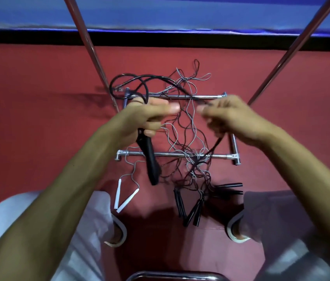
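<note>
Your knees (271,211) flank the rack (170,154) of tangled ropes (197,169); above its near bar your left hand (145,116)'s grip clasps the black handle (152,161), your right hand (235,116) pinching the cord (216,145), likely to free it.

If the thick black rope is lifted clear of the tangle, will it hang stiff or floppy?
Probably floppy but springy: the thick black rope holds wide loops above the left hand. Its black handle dangles below, so that end likely swings. It may snag, since thin cords knot around the metal bar.
</note>
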The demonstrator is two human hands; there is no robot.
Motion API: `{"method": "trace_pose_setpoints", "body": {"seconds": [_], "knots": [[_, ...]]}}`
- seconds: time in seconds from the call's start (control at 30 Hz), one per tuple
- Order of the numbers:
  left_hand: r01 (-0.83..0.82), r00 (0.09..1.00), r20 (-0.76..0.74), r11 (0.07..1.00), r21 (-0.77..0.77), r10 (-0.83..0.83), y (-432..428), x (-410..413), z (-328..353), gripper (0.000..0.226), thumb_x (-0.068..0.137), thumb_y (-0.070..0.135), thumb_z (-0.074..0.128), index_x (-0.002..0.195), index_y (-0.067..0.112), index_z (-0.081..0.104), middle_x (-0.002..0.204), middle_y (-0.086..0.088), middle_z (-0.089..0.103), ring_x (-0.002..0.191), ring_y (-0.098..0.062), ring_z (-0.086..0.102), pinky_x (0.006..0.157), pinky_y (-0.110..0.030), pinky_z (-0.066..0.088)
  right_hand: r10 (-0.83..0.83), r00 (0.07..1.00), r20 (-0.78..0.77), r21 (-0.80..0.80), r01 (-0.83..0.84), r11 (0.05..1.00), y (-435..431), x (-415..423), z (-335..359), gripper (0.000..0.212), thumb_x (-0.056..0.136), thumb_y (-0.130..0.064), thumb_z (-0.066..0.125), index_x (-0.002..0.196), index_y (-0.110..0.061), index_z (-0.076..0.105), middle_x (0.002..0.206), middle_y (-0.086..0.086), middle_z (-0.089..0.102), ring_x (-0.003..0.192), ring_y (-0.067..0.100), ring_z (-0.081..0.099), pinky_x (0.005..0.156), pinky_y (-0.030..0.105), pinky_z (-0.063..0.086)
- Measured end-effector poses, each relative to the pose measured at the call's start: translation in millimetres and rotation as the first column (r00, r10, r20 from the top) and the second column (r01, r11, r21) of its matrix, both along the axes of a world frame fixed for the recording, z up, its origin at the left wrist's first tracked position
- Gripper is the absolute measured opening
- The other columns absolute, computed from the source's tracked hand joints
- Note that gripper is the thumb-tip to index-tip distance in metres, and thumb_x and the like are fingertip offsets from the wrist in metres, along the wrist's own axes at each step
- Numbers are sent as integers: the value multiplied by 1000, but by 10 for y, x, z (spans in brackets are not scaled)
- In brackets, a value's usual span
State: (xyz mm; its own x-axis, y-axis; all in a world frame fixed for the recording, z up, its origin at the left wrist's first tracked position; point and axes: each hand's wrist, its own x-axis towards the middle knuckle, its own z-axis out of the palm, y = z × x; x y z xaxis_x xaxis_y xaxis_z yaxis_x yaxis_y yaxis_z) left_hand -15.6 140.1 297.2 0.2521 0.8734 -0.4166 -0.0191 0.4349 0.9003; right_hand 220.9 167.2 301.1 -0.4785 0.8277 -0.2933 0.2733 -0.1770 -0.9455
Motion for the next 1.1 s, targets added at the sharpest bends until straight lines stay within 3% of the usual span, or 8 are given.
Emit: {"method": "trace_pose_setpoints", "body": {"seconds": [0.2, 0.27, 0.33, 0.5, 0.6, 0.77, 0.93, 1.1], "knots": [[313, 799, -552, 949, 39, -241, -49, -182, -153, 39, 94, 19, 71, 65, 10, 47, 52, -4, 33, 42, -15, 28, 45, -24, 26, -763, 645, -38, 84, 763, 641, 477, 640, 176, 29, 76, -31, 70, 60, -18, 50, 44, -9, 38, 38, 12, 37, 40, 23, 25], [400, 743, -583, 917, -9, -330, -79, -154, -182, 45, 100, 27, 65, 62, 16, 43, 54, -1, 33, 42, -13, 29, 43, -21, 29, -785, 526, 327, 357, 700, 618, 580, 882, 71, 45, 63, -49, 70, 83, -9, 70, 72, 3, 68, 73, 29, 68, 63, 41, 52], [447, 728, -541, 890, -90, -420, -121, -75, -210, 44, 103, 35, 58, 66, 18, 41, 54, 2, 32, 41, -12, 29, 41, -20, 31, -713, 442, 545, 548, 455, 701, 505, 834, -3, 63, 73, -50, 66, 120, -7, 66, 119, 19, 66, 116, 40, 59, 99, 46, 45], [555, 702, -535, 832, -3, -471, -100, 190, -226, 39, 96, 31, 63, 70, 6, 49, 61, -7, 40, 49, -17, 36, 49, -28, 34, -155, 932, 328, 666, -112, 737, -114, -16, -74, 60, 90, -40, 66, 139, -8, 53, 132, 5, 60, 117, 15, 59, 104, 24, 42], [638, 650, -625, 757, 140, -432, -125, 257, -191, 24, 81, 22, 63, 79, -2, 60, 68, -1, 52, 58, -8, 44, 54, -27, 39, 120, 933, 339, 538, -296, 789, -373, -390, -239, 58, 89, -47, 59, 136, -12, 54, 123, -1, 61, 100, 4, 58, 93, 26, 47], [458, 819, -507, 838, 297, -268, -108, 104, -244, 9, 77, 4, 78, 74, 4, 69, 64, -16, 61, 58, -10, 48, 53, -29, 39, 294, 911, 288, 51, -322, 945, -270, -323, -244, 36, 101, -54, 53, 93, -19, 60, 77, 5, 70, 51, 16, 50, 49, 31, 43], [456, 681, -724, 709, 538, 111, -62, 3, -226, 32, 87, 37, 75, 66, 14, 65, 51, -3, 44, 55, -22, 40, 55, -33, 36, 150, 968, 199, 295, -205, 933, -130, -129, -185, 10, 93, -16, 75, 86, -10, 71, 65, 3, 57, 59, 15, 47, 56, 39, 39], [497, 476, -841, 709, 499, 258, -92, 83, -342, 29, 97, 44, 59, 82, 21, 68, 66, 7, 50, 75, -24, 53, 65, -35, 39, 37, 973, 226, 491, -147, 859, -159, -66, -132, 5, 94, -18, 74, 96, -21, 77, 70, 3, 70, 63, 28, 63, 59, 43, 52]]}}
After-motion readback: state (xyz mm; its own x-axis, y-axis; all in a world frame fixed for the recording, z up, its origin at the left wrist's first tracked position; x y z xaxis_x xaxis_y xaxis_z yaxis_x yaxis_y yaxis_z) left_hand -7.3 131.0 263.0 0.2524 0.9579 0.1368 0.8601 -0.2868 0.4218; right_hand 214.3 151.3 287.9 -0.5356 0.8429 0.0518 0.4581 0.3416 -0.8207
